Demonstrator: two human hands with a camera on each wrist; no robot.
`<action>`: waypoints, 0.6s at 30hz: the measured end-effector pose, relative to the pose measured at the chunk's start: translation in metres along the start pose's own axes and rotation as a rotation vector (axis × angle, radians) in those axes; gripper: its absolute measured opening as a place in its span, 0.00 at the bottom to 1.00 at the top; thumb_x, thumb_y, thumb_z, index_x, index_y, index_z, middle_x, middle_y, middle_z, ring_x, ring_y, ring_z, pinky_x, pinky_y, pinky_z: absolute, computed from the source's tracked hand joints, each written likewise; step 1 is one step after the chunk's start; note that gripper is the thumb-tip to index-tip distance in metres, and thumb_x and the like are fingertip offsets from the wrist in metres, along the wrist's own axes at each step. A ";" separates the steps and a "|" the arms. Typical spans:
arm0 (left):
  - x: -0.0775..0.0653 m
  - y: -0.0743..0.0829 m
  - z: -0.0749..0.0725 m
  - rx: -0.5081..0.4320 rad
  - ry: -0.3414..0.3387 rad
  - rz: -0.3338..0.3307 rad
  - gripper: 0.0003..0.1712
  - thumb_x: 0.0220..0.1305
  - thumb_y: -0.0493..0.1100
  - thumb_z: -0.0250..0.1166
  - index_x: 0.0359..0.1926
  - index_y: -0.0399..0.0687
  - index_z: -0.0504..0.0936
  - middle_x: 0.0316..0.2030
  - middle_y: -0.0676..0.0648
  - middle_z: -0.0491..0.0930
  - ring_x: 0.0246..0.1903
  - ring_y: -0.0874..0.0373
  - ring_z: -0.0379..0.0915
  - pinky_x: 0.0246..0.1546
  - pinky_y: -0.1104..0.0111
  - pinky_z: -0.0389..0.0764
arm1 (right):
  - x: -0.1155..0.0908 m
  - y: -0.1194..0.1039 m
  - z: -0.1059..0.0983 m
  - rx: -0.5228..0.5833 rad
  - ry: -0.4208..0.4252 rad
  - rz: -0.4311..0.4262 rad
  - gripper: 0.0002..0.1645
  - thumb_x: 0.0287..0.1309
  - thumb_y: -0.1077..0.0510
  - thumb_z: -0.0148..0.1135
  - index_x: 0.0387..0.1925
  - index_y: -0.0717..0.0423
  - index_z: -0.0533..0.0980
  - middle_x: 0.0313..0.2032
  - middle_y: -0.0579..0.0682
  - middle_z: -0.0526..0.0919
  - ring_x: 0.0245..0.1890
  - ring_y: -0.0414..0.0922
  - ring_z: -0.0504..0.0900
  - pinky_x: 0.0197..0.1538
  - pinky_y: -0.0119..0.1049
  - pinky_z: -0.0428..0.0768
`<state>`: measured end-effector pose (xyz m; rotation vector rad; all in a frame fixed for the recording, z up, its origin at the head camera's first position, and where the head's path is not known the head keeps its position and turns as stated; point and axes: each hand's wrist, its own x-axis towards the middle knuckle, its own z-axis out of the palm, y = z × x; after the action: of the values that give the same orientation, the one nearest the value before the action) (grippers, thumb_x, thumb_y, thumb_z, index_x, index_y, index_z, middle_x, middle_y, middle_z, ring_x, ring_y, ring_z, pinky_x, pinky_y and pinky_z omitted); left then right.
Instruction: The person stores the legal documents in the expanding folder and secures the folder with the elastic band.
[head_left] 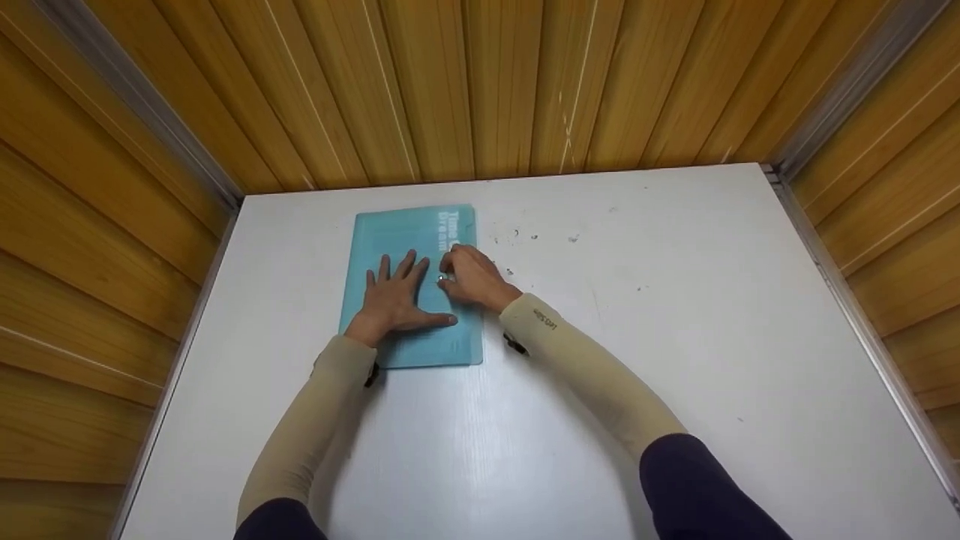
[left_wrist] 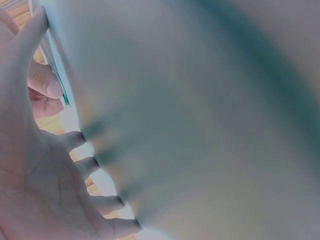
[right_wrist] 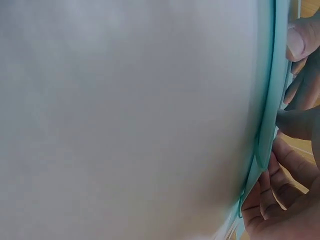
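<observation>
A teal plastic document folder [head_left: 409, 229] with white lettering lies on the white table. My left hand [head_left: 397, 301] rests on it with fingers spread and thumb stretched toward the right side. In the left wrist view the left hand's fingertips [left_wrist: 90, 165] touch the folder's surface. Right of it, my right hand [head_left: 474, 277] has bent fingers, with the thumb and index finger close around a small shiny snap button [head_left: 441, 279]. They pinch the folder there. The right wrist view shows the folder's layered edge [right_wrist: 267, 110] beside the right thumb [right_wrist: 295, 122] and the curled fingers.
The white table [head_left: 600, 360] reaches wood-panelled walls [head_left: 502, 90] at the back and both sides. Small dark marks [head_left: 535, 237] dot the tabletop right of the folder. Beige sleeves [head_left: 577, 360] cover both forearms, with a small black device [head_left: 516, 343] at each wrist.
</observation>
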<state>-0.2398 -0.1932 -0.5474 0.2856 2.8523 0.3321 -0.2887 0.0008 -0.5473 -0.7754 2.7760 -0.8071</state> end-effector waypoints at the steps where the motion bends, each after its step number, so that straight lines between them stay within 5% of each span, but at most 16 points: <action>1: 0.001 0.000 0.000 0.000 0.000 0.002 0.77 0.45 0.90 0.64 0.87 0.58 0.48 0.87 0.44 0.41 0.83 0.27 0.31 0.76 0.27 0.41 | 0.000 0.001 -0.001 0.007 0.002 0.006 0.17 0.71 0.52 0.68 0.52 0.59 0.86 0.48 0.53 0.83 0.50 0.49 0.80 0.60 0.46 0.80; 11: -0.001 0.003 0.000 -0.031 0.019 0.000 0.76 0.45 0.89 0.64 0.87 0.57 0.52 0.87 0.43 0.43 0.83 0.27 0.31 0.76 0.27 0.39 | -0.007 0.009 -0.010 0.100 0.009 -0.055 0.10 0.67 0.63 0.65 0.44 0.64 0.87 0.43 0.57 0.83 0.45 0.53 0.82 0.53 0.48 0.82; 18: -0.003 0.001 -0.005 -0.049 0.032 -0.010 0.73 0.48 0.88 0.63 0.87 0.58 0.52 0.87 0.44 0.43 0.83 0.27 0.30 0.77 0.29 0.39 | -0.012 0.011 -0.021 0.125 -0.008 -0.009 0.15 0.70 0.62 0.66 0.54 0.64 0.85 0.49 0.55 0.82 0.51 0.50 0.80 0.61 0.47 0.81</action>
<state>-0.2381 -0.1942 -0.5413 0.2589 2.8707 0.4077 -0.2887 0.0243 -0.5356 -0.7670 2.6863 -0.9655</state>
